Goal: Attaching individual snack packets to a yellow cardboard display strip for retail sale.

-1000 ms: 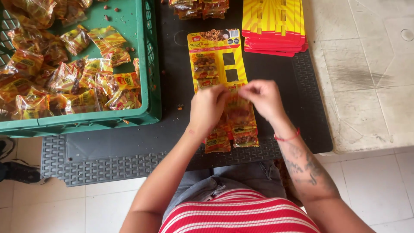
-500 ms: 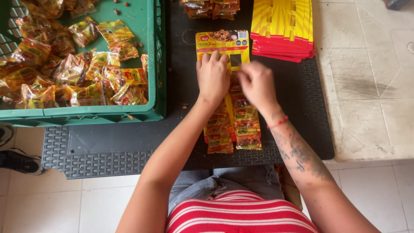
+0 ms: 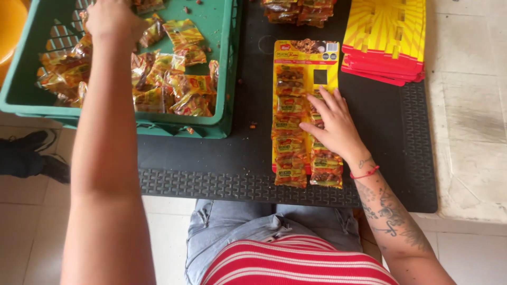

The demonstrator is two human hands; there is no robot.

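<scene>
head view: left hand (image 3: 108,18) is reached up into the green plastic slatted crate (image 3: 224,79), over the loose heap of small orange-yellow snack sachets (image 3: 169,84); fingers run past the top edge, so cannot tell if they are closed on a sachet or apart. right hand (image 3: 332,126) lies flat, fingers spread and gripping nothing, pressing on the right column of the yellow cardboard display card (image 3: 306,55), which lies on the black ribbed rubber mat (image 3: 211,163) just right of the crate. the card's left column looks filled with sachets top to bottom; the right column shows an empty dark slot (image 3: 320,77) near the top. step in hand, by my reading: holding the card steady while fetching one more sachet. the next move would call for a single sachet pinched clean from the heap and lined up with the open slot, the right hand steadying the card. a stack of blank yellow-red cards (image 3: 385,39) sits at upper right, touching the mat; finished bundles (image 3: 298,10) top centre.
</scene>
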